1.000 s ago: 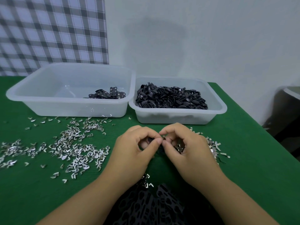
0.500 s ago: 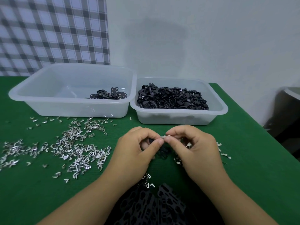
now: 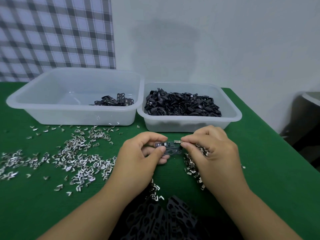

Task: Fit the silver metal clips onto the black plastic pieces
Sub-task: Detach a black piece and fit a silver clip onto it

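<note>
My left hand (image 3: 142,153) pinches a flat black plastic piece (image 3: 170,148) by its left end, above the green table. My right hand (image 3: 210,149) pinches a small silver metal clip (image 3: 177,141) at the piece's upper right edge. Several loose silver clips (image 3: 76,158) lie scattered over the table to the left, and more clips (image 3: 192,167) lie in a heap partly under my right hand. A pile of black plastic pieces (image 3: 166,220) sits at the near edge between my forearms.
Two translucent tubs stand at the back: the left tub (image 3: 52,111) holds a few black pieces, the right tub (image 3: 232,116) is heaped with black parts. The green table (image 3: 277,170) ends at the right, where a dark object (image 3: 308,122) stands beside it.
My hands have drawn slightly apart, so the black piece between them now shows. The silver clip in my right fingers now sits at the piece's right end.
</note>
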`<state>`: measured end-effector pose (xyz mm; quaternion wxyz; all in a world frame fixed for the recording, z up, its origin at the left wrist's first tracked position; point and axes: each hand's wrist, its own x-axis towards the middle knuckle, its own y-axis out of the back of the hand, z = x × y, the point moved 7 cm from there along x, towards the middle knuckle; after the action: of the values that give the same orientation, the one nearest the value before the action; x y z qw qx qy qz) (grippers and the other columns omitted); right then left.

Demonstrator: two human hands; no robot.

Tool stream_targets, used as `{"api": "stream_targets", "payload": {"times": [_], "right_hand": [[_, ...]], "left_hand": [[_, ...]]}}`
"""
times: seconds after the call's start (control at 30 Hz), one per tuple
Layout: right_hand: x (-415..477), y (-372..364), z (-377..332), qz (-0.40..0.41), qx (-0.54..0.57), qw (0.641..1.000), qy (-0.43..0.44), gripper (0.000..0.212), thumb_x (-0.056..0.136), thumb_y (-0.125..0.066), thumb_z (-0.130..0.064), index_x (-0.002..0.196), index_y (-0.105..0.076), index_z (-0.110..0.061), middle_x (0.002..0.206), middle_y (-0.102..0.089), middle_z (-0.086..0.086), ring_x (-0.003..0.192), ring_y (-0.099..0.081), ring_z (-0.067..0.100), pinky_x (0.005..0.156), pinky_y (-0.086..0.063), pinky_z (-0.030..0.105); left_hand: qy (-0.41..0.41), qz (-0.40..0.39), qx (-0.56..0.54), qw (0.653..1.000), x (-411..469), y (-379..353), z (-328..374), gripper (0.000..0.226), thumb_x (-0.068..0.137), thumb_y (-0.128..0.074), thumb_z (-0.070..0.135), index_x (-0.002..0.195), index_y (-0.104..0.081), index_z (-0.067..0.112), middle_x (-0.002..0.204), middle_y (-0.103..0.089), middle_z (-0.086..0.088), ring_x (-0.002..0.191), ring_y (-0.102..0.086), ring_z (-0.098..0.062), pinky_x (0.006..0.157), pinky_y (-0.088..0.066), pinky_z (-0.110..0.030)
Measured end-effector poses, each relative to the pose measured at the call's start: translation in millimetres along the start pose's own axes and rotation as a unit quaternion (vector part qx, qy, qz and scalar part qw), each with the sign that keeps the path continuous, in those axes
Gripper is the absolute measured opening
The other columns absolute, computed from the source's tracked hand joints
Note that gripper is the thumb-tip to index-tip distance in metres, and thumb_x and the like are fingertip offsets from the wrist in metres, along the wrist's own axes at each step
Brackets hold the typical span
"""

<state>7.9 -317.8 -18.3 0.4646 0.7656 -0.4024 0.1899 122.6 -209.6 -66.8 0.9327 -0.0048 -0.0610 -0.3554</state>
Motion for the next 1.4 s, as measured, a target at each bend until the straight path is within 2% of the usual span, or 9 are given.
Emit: {"api": "stream_targets", "payload": {"times": [0.1, 0.3, 0.4, 0.8, 1.03, 1.13, 1.23, 1.4], "right_hand": [[0, -1, -2, -0.008, -0.037, 0.999, 0.015, 0.008, 0.074, -0.076, -0.009, 0.080, -0.074, -0.014, 0.073, -0.056, -0.004, 0.077, -0.050, 0.017, 0.071, -0.036, 0.014], [0, -4, -6, -0.017, -0.067, 0.997, 0.040, 0.007, 0.073, -0.075, -0.006, 0.078, -0.073, -0.011, 0.072, -0.056, -0.001, 0.077, -0.049, 0.020, 0.069, -0.038, 0.020], [0, -4, -8, -0.020, -0.068, 0.996, 0.047, 0.007, 0.073, -0.076, -0.006, 0.076, -0.073, -0.012, 0.070, -0.055, -0.001, 0.076, -0.048, 0.020, 0.067, -0.038, 0.022], [0, -8, -6, -0.019, -0.046, 0.998, 0.034, 0.010, 0.070, -0.078, -0.007, 0.077, -0.075, -0.014, 0.071, -0.059, -0.002, 0.075, -0.049, 0.018, 0.069, -0.037, 0.016], [-1, -11, 2, -0.049, 0.037, 0.998, -0.030, 0.011, 0.072, -0.077, -0.011, 0.078, -0.074, -0.020, 0.075, -0.060, -0.009, 0.080, -0.052, 0.014, 0.071, -0.040, 0.017], [-1, -13, 5, -0.059, 0.051, 0.995, -0.062, 0.011, 0.072, -0.077, -0.013, 0.074, -0.070, -0.022, 0.076, -0.058, -0.013, 0.083, -0.052, 0.011, 0.071, -0.038, 0.014], [-1, -16, 10, -0.079, 0.060, 0.990, -0.101, 0.012, 0.074, -0.075, -0.017, 0.071, -0.067, -0.026, 0.075, -0.057, -0.013, 0.084, -0.052, 0.007, 0.074, -0.039, 0.017], [-2, -22, 15, -0.100, 0.089, 0.980, -0.149, 0.014, 0.078, -0.070, -0.017, 0.072, -0.065, -0.028, 0.077, -0.057, -0.013, 0.080, -0.053, 0.001, 0.072, -0.039, 0.017]], "left_hand": [[0.008, 0.011, -0.018, 1.000, 0, 1, 0, 0.023, 0.083, -0.065, -0.005, 0.085, -0.067, 0.019, 0.069, -0.070, 0.004, 0.066, -0.073, -0.017, 0.059, -0.053, -0.014], [0.010, 0.011, -0.032, 0.999, -1, 1, 1, 0.022, 0.080, -0.067, -0.006, 0.080, -0.067, 0.015, 0.066, -0.068, 0.000, 0.063, -0.073, -0.017, 0.056, -0.053, -0.015], [0.008, 0.014, -0.033, 0.999, -1, 1, 2, 0.022, 0.080, -0.067, -0.007, 0.080, -0.067, 0.015, 0.066, -0.069, -0.002, 0.063, -0.072, -0.017, 0.056, -0.053, -0.014], [0.004, 0.007, -0.047, 0.999, -1, -1, 4, 0.019, 0.080, -0.066, -0.007, 0.081, -0.068, 0.011, 0.071, -0.071, -0.009, 0.062, -0.072, -0.017, 0.056, -0.054, -0.015], [0.004, 0.003, -0.046, 0.999, -1, 0, 4, 0.020, 0.080, -0.067, -0.007, 0.081, -0.068, 0.012, 0.071, -0.071, -0.010, 0.062, -0.072, -0.018, 0.056, -0.054, -0.016], [-0.002, 0.005, -0.045, 0.999, -1, 1, 5, 0.020, 0.079, -0.067, -0.007, 0.080, -0.069, 0.012, 0.070, -0.071, -0.009, 0.063, -0.072, -0.018, 0.056, -0.054, -0.016], [-0.010, 0.012, -0.052, 0.999, 0, 2, 6, 0.023, 0.077, -0.068, -0.008, 0.078, -0.072, 0.015, 0.072, -0.071, -0.013, 0.063, -0.073, -0.017, 0.057, -0.055, -0.016], [-0.005, 0.018, -0.055, 0.998, 1, 4, 5, 0.035, 0.080, -0.063, -0.012, 0.085, -0.074, 0.020, 0.075, -0.074, -0.005, 0.068, -0.073, -0.017, 0.062, -0.056, -0.016]]}}
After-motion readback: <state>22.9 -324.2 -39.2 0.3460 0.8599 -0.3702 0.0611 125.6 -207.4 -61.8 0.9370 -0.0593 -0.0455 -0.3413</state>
